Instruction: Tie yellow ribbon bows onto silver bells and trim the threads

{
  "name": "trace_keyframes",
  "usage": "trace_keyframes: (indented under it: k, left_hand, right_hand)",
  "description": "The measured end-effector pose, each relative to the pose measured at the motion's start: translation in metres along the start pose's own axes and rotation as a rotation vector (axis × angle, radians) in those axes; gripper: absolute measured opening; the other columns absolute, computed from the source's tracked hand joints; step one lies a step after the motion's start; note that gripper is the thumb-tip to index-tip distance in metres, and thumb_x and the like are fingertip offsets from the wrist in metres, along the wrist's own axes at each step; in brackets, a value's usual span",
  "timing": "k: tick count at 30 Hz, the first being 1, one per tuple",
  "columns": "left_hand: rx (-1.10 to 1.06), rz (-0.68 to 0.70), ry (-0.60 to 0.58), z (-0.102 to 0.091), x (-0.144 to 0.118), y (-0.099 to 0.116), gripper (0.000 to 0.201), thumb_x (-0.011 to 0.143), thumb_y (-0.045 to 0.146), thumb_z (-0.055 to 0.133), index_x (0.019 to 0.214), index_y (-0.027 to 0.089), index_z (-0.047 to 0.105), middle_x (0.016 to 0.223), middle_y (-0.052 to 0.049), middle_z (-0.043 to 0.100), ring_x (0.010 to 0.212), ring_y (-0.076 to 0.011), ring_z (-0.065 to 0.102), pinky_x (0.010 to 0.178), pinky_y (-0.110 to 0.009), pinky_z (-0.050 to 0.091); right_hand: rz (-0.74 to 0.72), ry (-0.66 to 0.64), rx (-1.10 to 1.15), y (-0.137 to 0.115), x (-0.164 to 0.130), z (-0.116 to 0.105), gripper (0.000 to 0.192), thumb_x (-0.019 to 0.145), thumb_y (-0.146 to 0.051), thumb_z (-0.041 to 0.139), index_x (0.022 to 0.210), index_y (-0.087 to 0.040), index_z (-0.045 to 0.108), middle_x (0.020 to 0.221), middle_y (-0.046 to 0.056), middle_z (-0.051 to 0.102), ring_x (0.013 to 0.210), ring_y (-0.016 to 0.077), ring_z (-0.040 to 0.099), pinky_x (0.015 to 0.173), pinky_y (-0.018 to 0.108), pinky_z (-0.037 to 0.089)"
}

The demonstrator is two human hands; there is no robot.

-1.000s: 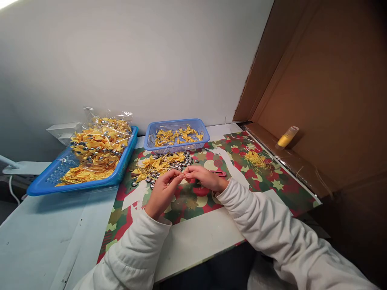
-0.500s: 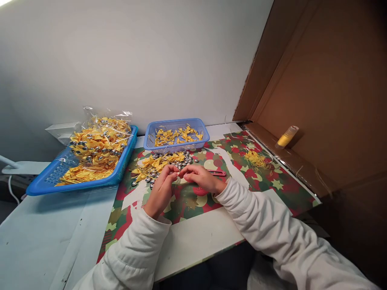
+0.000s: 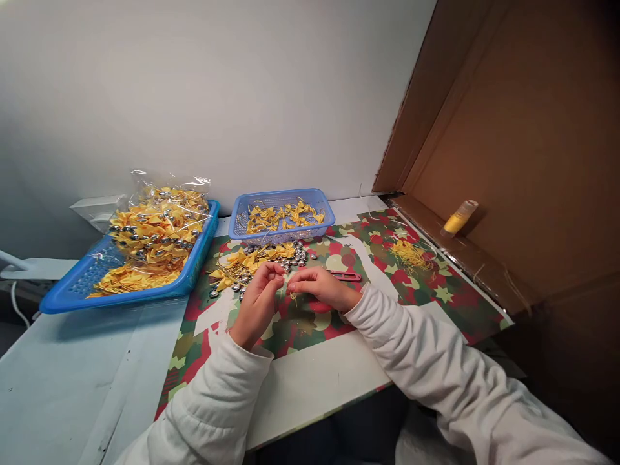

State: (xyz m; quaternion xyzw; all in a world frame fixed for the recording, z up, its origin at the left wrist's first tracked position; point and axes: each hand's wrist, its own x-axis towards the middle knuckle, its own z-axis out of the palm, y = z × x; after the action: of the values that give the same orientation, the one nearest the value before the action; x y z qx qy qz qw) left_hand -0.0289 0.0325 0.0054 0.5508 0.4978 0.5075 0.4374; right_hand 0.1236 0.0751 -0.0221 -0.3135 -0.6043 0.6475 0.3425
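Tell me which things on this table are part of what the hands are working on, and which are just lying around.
In use:
left hand and right hand, pinching a thin gold thread
loose pile of yellow bows and silver beads

Lying about:
small blue basket
large blue tray with bagged bows
red clipper
yellow thread scraps
yellow spool

Whatever the left hand (image 3: 258, 303) and right hand (image 3: 320, 289) pinch between their fingertips is too small to make out; only a thin yellowish strand shows there. Both white sleeves (image 3: 450, 374) run off the bottom edge. The large blue tray (image 3: 77, 290) has its far side hidden behind a crinkled clear bag (image 3: 155, 219), and the pink-handled tool (image 3: 347, 276) is partly covered by the right hand.
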Motion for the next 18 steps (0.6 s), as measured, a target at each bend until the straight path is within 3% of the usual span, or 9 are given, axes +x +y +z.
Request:
trace_keyframes:
  k: [12,18]
  left_hand:
    - [-0.028,0.002,0.034,-0.001,0.001,-0.001,0.008,0.074,0.025,0.052,0.082,0.021,0.052,0.071,0.003,0.052,0.066,-0.0140,0.048,0.062,-0.025,0.040]
    - [-0.026,0.004,0.037,0.000,0.001,-0.002,0.009,0.074,0.026,0.052,0.081,0.021,0.052,0.067,0.004,0.048,0.063,-0.0137,0.047,0.062,-0.026,0.040]
  right_hand:
    - [0.015,-0.048,0.035,-0.008,-0.001,0.000,0.023,0.074,-0.034,0.059,0.064,-0.016,0.069,0.074,0.003,0.066,0.076,0.0142,0.055,0.075,0.028,0.042]
    - [0.033,-0.063,0.070,-0.010,-0.003,0.003,0.022,0.067,-0.036,0.073,0.068,-0.015,0.070,0.074,0.001,0.066,0.076,0.0140,0.056,0.080,0.029,0.043]
